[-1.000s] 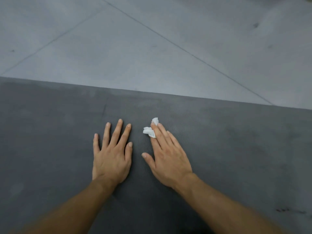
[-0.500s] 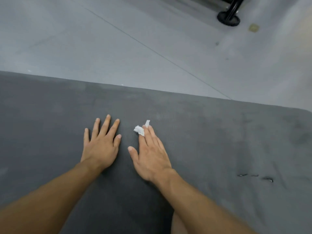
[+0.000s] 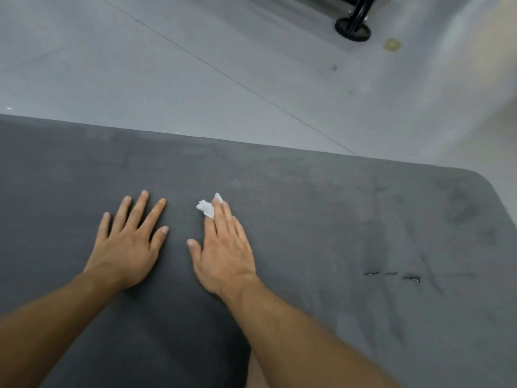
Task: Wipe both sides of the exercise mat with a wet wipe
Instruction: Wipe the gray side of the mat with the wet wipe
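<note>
Head view looks down on a dark grey exercise mat (image 3: 335,219) that fills the lower two thirds of the picture. It lies flat, its far edge runs across from left to right, and its rounded far right corner shows at the right side. Beyond that edge is a pale grey floor (image 3: 167,65) crossed by thin joint lines.

Two bare forearms reach in from the bottom edge, and both palms face down on the mat. The left hand (image 3: 128,245) lies flat with its fingers straight and spread, grasping nothing. The right hand (image 3: 223,253) lies just beside it, a narrow strip of mat between the two thumbs. Its fingers are straight and close together and press down rather than curl. It is not clenched.

At the top right, on the floor well beyond the mat, stands a black round foot (image 3: 353,30) with a black post rising out of the picture.

The wet wipe (image 3: 206,209) is a small, crumpled white wad on the mat under the right hand's fingertips; part of it sticks out to the left of and just past the tips.

To the right of the hands, well apart from them, a short row of small tears (image 3: 391,275) marks the mat's surface. A small yellowish patch (image 3: 392,45) sits on the floor near the black foot.
</note>
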Demonstrator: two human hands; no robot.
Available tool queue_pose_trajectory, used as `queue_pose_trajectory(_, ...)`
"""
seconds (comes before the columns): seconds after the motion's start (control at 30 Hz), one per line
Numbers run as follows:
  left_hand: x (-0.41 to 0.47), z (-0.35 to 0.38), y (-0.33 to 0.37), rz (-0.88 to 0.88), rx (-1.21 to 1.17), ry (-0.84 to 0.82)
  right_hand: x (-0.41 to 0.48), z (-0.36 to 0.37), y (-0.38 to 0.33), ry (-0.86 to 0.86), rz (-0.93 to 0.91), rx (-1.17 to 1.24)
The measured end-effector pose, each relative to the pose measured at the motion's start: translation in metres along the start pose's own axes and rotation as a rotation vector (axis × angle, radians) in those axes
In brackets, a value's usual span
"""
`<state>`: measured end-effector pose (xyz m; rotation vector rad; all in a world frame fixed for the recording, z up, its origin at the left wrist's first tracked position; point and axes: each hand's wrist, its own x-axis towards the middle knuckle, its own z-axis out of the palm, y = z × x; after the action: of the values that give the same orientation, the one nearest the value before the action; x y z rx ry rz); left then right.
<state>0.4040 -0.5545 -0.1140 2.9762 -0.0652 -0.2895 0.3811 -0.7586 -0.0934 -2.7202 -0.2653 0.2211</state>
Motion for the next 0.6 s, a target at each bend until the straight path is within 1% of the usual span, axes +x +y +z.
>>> queue_pose_trajectory(0.1, 0.0, 0.003, -0.002, 0.018, -0.017, 0.001, -0.007, 0.012, -0.017, -0.036, -0.173, -0.039)
queue_pose_trajectory(0.17, -0.001, 0.004, -0.004, 0.027, -0.026, 0.009, -0.008, 0.018, -0.022, -0.034, -0.198, -0.06)
queue_pose_trajectory(0.27, -0.001, 0.004, -0.004, 0.022, -0.018, 0.02, -0.002, 0.019, -0.02, 0.007, -0.139, -0.036)
queue_pose_trajectory(0.37, -0.003, 0.004, -0.002, 0.017, -0.024, 0.037, 0.007, 0.013, -0.012, 0.048, -0.027, -0.002)
queue_pose_trajectory(0.47, -0.003, 0.005, -0.001, 0.016, -0.023, 0.044, 0.012, 0.008, -0.005, 0.054, 0.07, 0.018)
queue_pose_trajectory(0.53, -0.004, 0.005, -0.002, 0.022, -0.019, 0.046, 0.013, 0.008, -0.004, 0.048, 0.075, 0.032)
queue_pose_trajectory(0.6, -0.004, 0.005, -0.002, 0.027, -0.024, 0.05, 0.01, 0.01, -0.008, 0.026, 0.0, 0.022)
